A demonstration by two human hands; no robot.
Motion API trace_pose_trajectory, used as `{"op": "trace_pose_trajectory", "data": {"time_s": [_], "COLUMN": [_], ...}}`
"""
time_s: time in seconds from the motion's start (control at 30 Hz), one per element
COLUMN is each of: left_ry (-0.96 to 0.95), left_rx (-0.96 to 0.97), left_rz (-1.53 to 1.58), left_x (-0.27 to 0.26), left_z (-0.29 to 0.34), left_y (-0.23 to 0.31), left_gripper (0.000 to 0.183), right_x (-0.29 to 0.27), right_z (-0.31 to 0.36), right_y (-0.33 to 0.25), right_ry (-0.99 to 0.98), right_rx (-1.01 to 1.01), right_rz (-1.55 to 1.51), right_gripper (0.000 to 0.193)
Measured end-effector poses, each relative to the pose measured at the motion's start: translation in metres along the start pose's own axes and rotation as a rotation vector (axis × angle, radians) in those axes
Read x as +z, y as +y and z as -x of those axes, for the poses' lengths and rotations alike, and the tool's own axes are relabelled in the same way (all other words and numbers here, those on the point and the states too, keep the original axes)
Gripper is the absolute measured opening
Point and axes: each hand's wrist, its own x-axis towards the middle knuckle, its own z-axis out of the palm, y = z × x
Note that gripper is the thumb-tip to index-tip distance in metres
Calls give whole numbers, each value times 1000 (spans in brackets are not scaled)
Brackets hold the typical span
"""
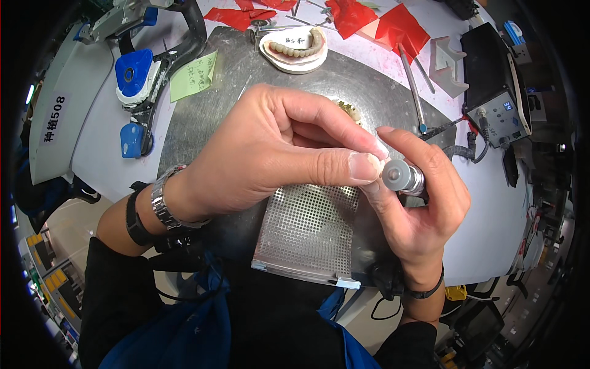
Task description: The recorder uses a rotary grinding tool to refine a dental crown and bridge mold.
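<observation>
The pale piece at the fingertips of the left hand is mostly covered and too small to make out. The right hand hides much of the grey-ended tool. Behind the left hand, a golden object shows only in part. The hands cover the far end of the mesh plate. The top edge cuts off the metal frame.

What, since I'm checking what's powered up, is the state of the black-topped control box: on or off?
On: the control box shows a lit blue display on its grey front panel.
</observation>
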Motion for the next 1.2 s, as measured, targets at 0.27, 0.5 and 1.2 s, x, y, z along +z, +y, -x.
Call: {"op": "trace_pose_trajectory", "data": {"time_s": [0.27,0.5,1.2], "left_ry": [-4,-17,0], "left_rx": [-4,8,12], "left_rz": [0,2,-15], "left_x": [0,0,1], "left_z": [0,-1,1], "left_y": [1,0,1], "left_gripper": [14,14,14], "right_x": [0,0,0], "right_z": [1,1,1], "right_y": [-1,0,2], "right_ry": [26,6,9], "right_rx": [-23,-6,-16], "right_rz": [-2,3,8], "right_gripper": [39,39,38]}}
